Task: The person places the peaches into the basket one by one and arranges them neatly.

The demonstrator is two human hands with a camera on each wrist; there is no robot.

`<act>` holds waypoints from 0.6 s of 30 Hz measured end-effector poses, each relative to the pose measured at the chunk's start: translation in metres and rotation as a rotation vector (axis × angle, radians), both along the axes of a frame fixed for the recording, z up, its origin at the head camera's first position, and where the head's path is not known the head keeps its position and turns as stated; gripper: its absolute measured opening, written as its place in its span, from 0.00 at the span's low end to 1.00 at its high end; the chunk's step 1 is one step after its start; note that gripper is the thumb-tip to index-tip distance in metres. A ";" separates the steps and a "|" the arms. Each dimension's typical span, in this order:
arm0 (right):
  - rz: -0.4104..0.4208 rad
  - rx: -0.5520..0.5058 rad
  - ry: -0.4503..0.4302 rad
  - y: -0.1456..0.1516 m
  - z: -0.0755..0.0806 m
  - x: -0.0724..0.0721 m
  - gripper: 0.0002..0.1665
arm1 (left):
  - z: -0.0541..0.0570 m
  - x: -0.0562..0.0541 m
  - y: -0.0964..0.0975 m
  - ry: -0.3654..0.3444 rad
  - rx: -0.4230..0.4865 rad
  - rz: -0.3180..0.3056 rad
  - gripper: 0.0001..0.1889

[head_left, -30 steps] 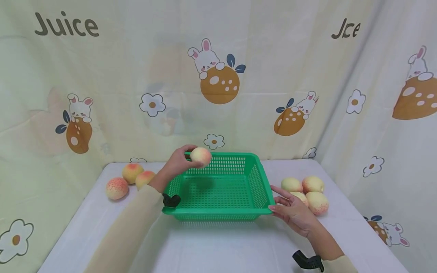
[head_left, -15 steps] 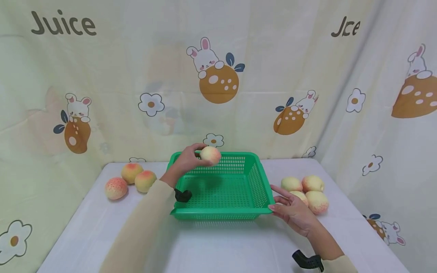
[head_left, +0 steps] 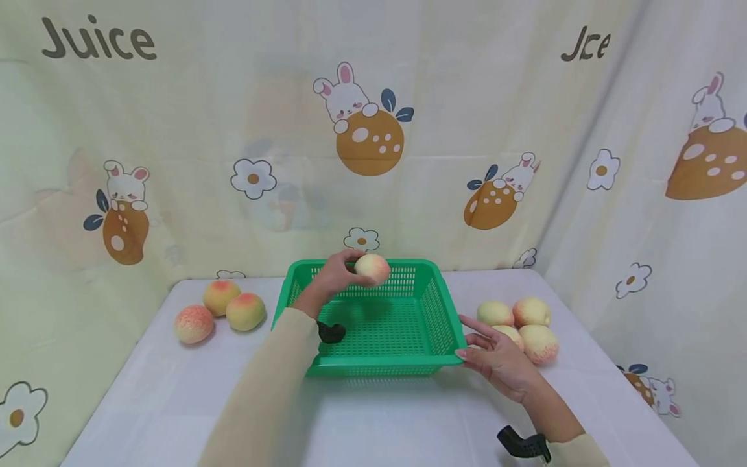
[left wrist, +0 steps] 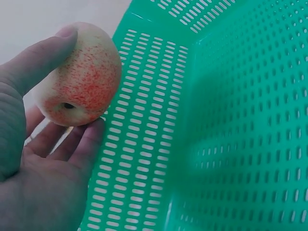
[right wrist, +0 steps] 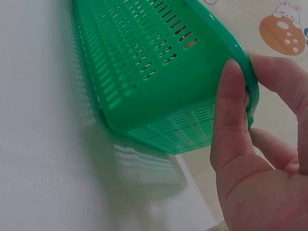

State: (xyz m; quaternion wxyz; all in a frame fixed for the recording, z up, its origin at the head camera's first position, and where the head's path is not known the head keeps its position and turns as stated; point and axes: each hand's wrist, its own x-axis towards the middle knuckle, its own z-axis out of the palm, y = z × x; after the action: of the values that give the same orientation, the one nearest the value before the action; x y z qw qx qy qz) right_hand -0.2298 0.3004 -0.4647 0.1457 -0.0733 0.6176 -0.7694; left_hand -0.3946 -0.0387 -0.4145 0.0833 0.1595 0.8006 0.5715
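Observation:
In the head view my left hand (head_left: 337,275) holds a pale peach (head_left: 372,269) with a red blush over the back part of the green plastic basket (head_left: 373,370). The left wrist view has the thumb on one side of the peach (left wrist: 89,77) and the fingers curled under the other, beside the slotted basket wall (left wrist: 144,96). At the basket's front right corner, my right hand (head_left: 502,363) pinches the rim. Up close in the right wrist view, thumb and fingers (right wrist: 231,106) clasp the basket's rim (right wrist: 240,53) from both sides. No fruit shows inside the basket.
Three redder peaches (head_left: 220,297) lie together on the white tabletop (head_left: 373,428) left of the basket. Several paler peaches (head_left: 531,312) are grouped on the right, just beyond my right hand. A printed curtain (head_left: 233,97) hangs behind the table.
My left hand has carried the peach to the right, from the basket's back left corner to over its back middle. My right hand stays at the rim.

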 end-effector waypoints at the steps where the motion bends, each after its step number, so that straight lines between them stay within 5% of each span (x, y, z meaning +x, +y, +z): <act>1: -0.001 0.000 -0.003 0.000 0.000 0.000 0.48 | -0.002 -0.001 0.001 -0.001 -0.006 0.000 0.37; 18: 0.013 -0.004 0.015 0.001 -0.002 -0.002 0.47 | -0.018 0.000 0.033 -0.057 -0.043 -0.026 0.37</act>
State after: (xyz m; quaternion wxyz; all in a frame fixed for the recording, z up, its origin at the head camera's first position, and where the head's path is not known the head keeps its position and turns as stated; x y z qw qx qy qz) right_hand -0.2318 0.3016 -0.4664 0.1456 -0.0834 0.6167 -0.7691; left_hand -0.3945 -0.0059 -0.4321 0.1167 0.1518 0.8078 0.5575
